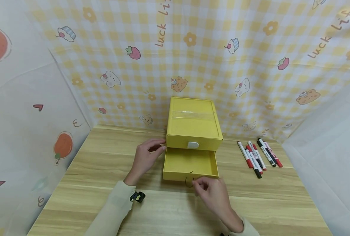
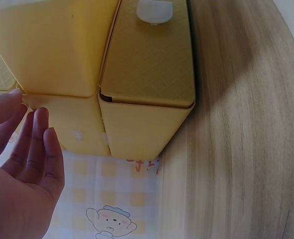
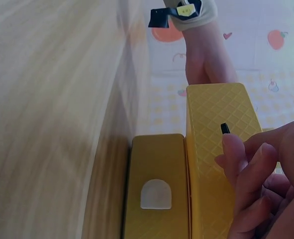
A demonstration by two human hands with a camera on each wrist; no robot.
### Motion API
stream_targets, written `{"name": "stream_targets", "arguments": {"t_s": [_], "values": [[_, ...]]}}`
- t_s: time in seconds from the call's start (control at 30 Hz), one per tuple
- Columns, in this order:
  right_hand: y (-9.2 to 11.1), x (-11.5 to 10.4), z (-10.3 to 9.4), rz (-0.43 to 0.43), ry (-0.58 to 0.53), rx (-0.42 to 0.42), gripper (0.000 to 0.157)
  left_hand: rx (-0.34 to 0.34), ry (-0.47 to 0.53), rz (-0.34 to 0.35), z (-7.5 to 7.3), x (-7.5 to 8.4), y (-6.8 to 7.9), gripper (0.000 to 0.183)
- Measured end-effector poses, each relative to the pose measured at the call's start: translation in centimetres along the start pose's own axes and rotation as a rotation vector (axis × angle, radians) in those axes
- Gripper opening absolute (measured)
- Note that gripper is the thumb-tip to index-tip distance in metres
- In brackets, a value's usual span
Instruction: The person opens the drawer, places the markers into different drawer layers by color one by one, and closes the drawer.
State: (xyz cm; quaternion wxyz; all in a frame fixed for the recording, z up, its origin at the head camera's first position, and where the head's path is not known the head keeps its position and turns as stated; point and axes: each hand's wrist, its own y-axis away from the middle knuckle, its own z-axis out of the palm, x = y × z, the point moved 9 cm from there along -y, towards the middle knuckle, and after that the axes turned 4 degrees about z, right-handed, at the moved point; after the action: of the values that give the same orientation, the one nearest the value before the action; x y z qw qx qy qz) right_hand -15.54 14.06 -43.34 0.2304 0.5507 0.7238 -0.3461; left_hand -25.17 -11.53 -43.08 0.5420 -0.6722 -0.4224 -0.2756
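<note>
A yellow drawer cabinet (image 1: 193, 126) stands against the backdrop. Its top drawer, with a white knob (image 1: 193, 145), is closed. The drawer beneath (image 1: 189, 160) is pulled out, its inside bare except for a small dark mark near the front. Low down, another drawer (image 2: 149, 64) with a white knob is closed. My left hand (image 1: 145, 157) rests its fingertips on the cabinet's left side, fingers loosely bent. At the pulled-out drawer's front, my right hand (image 1: 213, 193) pinches a thin dark loop (image 1: 188, 183); a short black end (image 3: 225, 128) shows above its fingertips.
Several red and black markers (image 1: 254, 157) lie on the wooden table (image 1: 104, 164) right of the cabinet. Behind hangs a yellow checked cloth (image 1: 151, 98). White cloth (image 1: 30, 141) covers the sides. A strip of clear tape (image 1: 189, 114) crosses the cabinet's top.
</note>
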Motion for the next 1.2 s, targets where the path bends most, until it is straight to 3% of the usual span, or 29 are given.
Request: {"name": "stream_targets", "arguments": {"t_s": [0.33,0.63,0.9,1.2], "values": [[1.6,-0.9,-0.2,-0.04,-0.028,0.0,0.022,-0.002,0.002,-0.001,0.0,0.0,0.1,0.023],[3.3,-1.5,-0.5,-0.125,-0.022,0.019,0.026,-0.002,0.004,-0.005,0.0,0.0,0.0,0.023],[4.5,-1.2,-0.2,-0.102,-0.016,-0.009,0.026,-0.005,0.008,-0.004,0.0,0.1,0.0,0.023],[5.3,-1.7,-0.1,-0.182,0.016,0.026,0.027,-0.003,0.008,0.005,0.0,0.1,0.0,0.023]]}}
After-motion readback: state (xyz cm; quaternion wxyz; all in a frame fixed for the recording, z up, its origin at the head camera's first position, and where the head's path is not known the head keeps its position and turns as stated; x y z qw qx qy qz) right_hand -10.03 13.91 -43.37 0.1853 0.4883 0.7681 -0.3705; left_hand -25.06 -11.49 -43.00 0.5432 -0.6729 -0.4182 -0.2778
